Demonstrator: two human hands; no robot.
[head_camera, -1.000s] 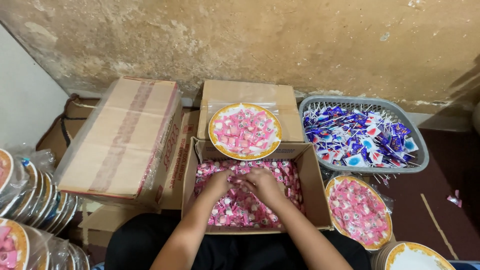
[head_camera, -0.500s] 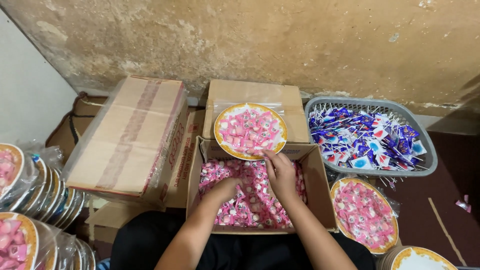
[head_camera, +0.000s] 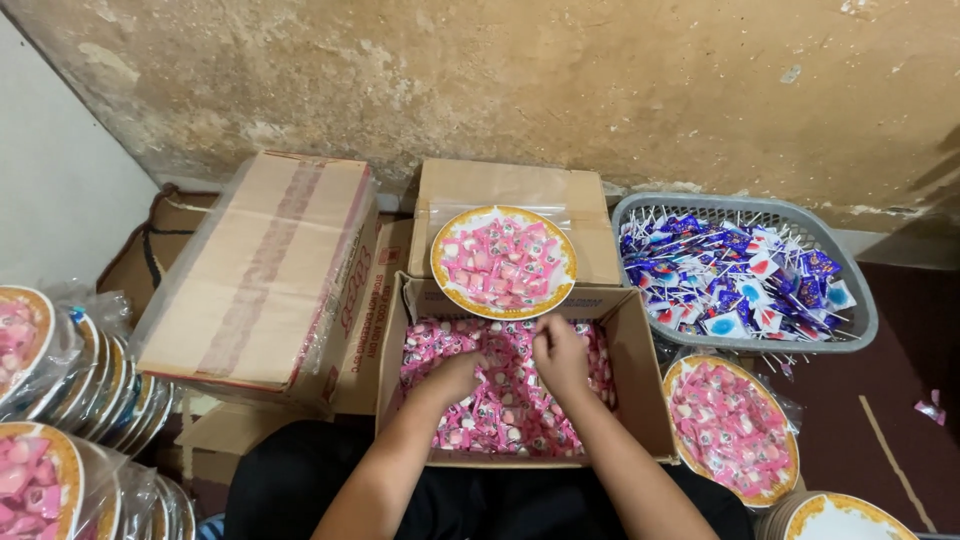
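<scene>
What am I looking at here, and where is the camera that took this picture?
The camera sits on a person's head and looks down at their two bare hands, so no machine is involved. Both the left hand and the right hand are down in an open cardboard box full of small pink wrapped sweets. Whether either hand grips any cannot be told. On the box's far flap rests a gold-rimmed plate heaped with the same sweets. To the right stands a grey basket of blue-wrapped lollipops, and a bagged filled plate lies below it. A closed carton is on the left.
</scene>
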